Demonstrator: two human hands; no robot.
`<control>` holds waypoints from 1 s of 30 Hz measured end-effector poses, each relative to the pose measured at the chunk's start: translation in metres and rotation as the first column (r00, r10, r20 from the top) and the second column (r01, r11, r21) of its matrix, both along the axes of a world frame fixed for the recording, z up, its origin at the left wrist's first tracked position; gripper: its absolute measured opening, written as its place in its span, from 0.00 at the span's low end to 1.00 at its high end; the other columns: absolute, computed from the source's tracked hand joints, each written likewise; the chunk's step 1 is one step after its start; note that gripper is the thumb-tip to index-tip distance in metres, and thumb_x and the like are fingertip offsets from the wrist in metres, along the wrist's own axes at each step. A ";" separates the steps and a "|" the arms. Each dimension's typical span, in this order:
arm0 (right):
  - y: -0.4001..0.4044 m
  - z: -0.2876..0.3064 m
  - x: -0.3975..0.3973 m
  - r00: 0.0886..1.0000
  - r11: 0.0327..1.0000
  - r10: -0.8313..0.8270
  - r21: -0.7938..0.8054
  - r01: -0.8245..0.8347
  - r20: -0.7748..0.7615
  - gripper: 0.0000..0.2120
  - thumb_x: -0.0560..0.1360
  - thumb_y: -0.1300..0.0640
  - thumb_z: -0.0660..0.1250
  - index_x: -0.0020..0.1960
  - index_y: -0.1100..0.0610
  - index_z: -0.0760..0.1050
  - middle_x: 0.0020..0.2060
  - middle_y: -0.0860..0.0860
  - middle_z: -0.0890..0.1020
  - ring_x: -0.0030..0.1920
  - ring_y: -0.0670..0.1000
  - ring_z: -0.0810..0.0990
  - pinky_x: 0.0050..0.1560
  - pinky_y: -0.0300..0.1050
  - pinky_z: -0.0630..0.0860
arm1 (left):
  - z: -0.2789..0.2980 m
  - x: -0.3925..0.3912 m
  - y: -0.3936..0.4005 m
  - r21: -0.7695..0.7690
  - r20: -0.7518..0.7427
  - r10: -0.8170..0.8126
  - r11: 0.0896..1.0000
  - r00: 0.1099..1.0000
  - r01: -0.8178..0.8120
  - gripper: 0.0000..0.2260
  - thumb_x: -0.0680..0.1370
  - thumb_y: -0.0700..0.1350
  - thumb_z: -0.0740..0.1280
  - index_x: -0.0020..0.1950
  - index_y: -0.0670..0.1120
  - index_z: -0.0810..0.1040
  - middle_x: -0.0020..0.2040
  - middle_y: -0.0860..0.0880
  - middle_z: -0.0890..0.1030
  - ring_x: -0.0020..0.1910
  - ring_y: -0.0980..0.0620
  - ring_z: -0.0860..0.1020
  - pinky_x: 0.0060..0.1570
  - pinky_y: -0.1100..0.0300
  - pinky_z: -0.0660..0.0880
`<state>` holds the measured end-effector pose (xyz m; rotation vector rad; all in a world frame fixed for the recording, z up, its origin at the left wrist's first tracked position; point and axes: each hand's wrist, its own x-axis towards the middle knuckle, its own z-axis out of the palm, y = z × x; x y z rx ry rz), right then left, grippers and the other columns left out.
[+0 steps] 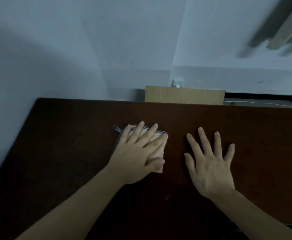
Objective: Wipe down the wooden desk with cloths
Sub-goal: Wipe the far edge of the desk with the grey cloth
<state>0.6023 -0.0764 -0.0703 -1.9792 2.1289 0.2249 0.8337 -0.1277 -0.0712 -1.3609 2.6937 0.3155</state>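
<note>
A pale wall (90,49) fills the upper view, and under it the dark wooden desk (254,135) spans the lower part, with a sheet of brown cardboard (183,96) standing behind its far edge, a thin white cord (263,103) running right along that edge, and blurred beige curtain folds (287,28) hanging at top right. The left hand (136,160) lies flat with fingers straight and spread, pressing a pink cloth (156,146) with a checked grey border onto the desk's middle. Just beside it, not touching the cloth, the right hand (211,168) rests palm-down on bare wood, fingers splayed, holding nothing.
</note>
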 end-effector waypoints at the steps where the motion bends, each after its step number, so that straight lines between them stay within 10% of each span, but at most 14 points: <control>1: 0.000 0.001 0.001 1.000 1.000 -0.007 0.003 0.007 -0.003 0.35 0.77 0.36 0.30 0.82 0.42 0.47 0.82 0.49 0.44 0.81 0.64 0.40 0.75 0.75 0.43 | 0.000 0.006 -0.005 0.000 0.006 -0.020 1.000 1.000 0.020 0.31 0.80 0.72 0.38 0.82 0.63 0.42 0.83 0.55 0.41 0.82 0.45 0.38 0.78 0.41 0.37; 13: 0.002 -0.001 -0.003 0.999 1.000 0.006 -0.028 -0.005 0.038 0.34 0.78 0.35 0.32 0.82 0.42 0.47 0.82 0.49 0.44 0.81 0.63 0.38 0.75 0.74 0.39 | 0.001 -0.003 -0.072 0.003 0.036 0.350 0.937 0.936 -0.350 0.30 0.80 0.70 0.41 0.81 0.64 0.38 0.83 0.53 0.37 0.81 0.44 0.36 0.76 0.39 0.33; 24: 0.003 0.000 -0.003 1.000 1.000 0.003 -0.008 -0.003 0.018 0.36 0.76 0.35 0.29 0.82 0.41 0.44 0.82 0.49 0.41 0.80 0.63 0.37 0.75 0.74 0.39 | 0.001 0.024 0.041 0.026 0.032 -0.086 0.996 0.996 0.085 0.31 0.80 0.72 0.42 0.82 0.65 0.43 0.83 0.56 0.42 0.82 0.46 0.39 0.77 0.42 0.36; 30: 0.001 -0.001 -0.003 1.000 1.000 0.004 -0.022 -0.004 0.024 0.35 0.75 0.35 0.28 0.82 0.41 0.42 0.82 0.48 0.40 0.80 0.63 0.35 0.75 0.74 0.39 | 0.002 0.017 -0.013 0.012 0.060 0.335 0.942 0.940 -0.336 0.31 0.79 0.71 0.40 0.80 0.66 0.37 0.82 0.56 0.36 0.81 0.45 0.37 0.76 0.41 0.34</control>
